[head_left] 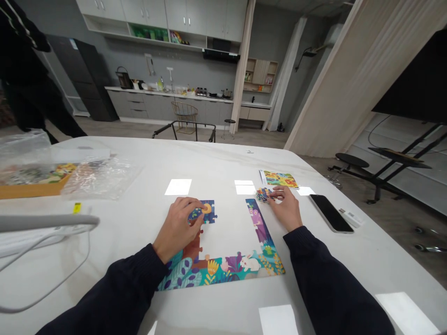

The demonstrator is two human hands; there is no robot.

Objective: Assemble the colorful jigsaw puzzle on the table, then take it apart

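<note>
A partly joined jigsaw puzzle (223, 274) lies on the white table, its bottom edge and both sides forming a frame around bare tabletop. My left hand (180, 224) rests over its upper left side, fingers bent onto a dark blue puzzle piece (208, 215) with a yellow round shape. Beyond the puzzle's upper right end, my right hand (284, 207) has its fingertips pinched at a small pile of loose puzzle pieces (262, 194). Which piece those fingertips hold, if any, is too small to tell.
A picture card (279, 179) lies behind the pile. On the right is a black phone (331, 213). At the left stand an orange box (38, 190), crumpled clear plastic (101, 179) and a grey cable (49, 222). A person in dark clothes (26, 70) stands beyond the table.
</note>
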